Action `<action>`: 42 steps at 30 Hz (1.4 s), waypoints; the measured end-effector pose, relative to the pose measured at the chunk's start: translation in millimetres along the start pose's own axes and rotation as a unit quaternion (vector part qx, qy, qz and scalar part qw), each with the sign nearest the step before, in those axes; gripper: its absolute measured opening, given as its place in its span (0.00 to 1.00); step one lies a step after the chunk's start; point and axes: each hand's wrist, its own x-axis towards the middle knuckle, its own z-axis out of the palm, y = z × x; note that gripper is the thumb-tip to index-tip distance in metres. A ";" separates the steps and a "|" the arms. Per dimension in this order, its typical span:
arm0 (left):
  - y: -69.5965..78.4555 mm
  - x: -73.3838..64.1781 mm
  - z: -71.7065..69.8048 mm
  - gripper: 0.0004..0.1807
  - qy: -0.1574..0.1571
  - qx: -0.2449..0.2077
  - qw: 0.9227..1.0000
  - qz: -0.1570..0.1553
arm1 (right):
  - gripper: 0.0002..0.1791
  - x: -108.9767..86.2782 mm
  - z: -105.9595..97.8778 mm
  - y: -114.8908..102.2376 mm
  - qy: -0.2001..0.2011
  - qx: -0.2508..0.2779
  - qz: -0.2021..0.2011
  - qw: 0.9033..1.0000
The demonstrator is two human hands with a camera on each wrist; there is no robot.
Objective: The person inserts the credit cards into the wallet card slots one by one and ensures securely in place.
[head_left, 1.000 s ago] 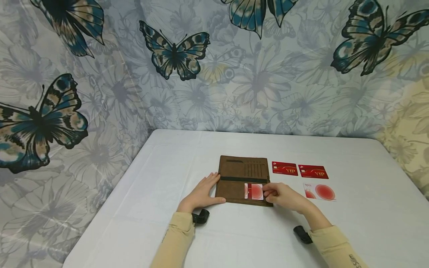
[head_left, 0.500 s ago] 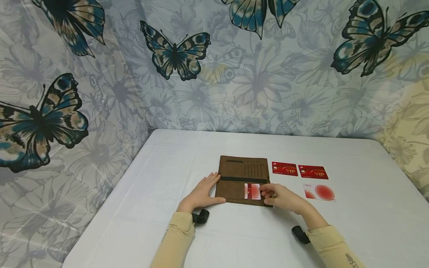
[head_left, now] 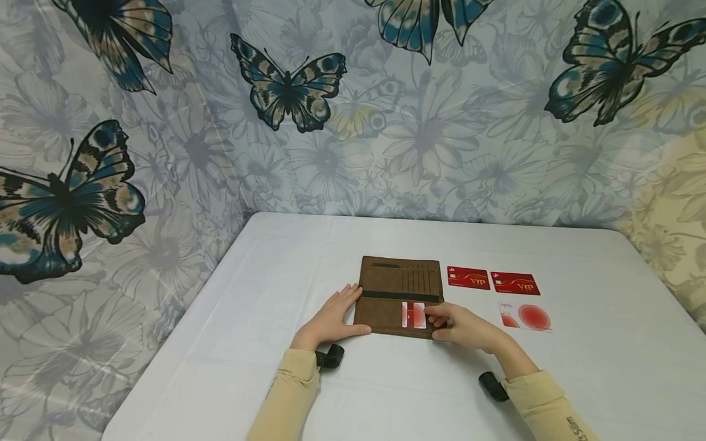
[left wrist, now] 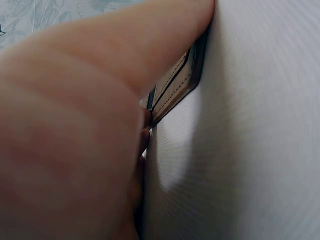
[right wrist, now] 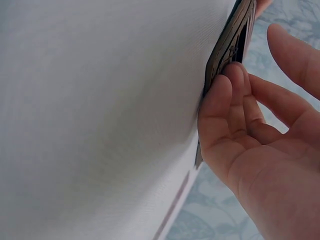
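Lying spread on the desk [head_left: 386, 392], the left hand [head_left: 333, 315] touches a brown wallet [head_left: 380, 313]; the bent right hand [head_left: 471, 327] touches a red-and-white card [head_left: 412, 315] on that wallet, whether pinching I cannot tell.

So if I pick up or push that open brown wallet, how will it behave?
The open brown wallet would probably fold near the dark strip across its middle when lifted. Each half lies flat, so may stay fairly stiff. Spread low on the white table, it should likely slide rather than roll or tip.

Matt leather-look wallet [head_left: 394, 282], woven tablecloth [head_left: 386, 389]
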 end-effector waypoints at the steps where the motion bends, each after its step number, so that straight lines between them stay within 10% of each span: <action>1: 0.3 0.3 -0.6 0.51 -0.002 0.000 1.000 -0.003 | 0.28 0.0 -0.2 0.1 0.000 -0.004 -0.002 1.000; 42: -0.1 2.4 0.0 0.51 -0.012 0.014 1.000 -0.020 | 0.36 7.6 5.1 -4.6 -0.029 -0.079 0.014 0.996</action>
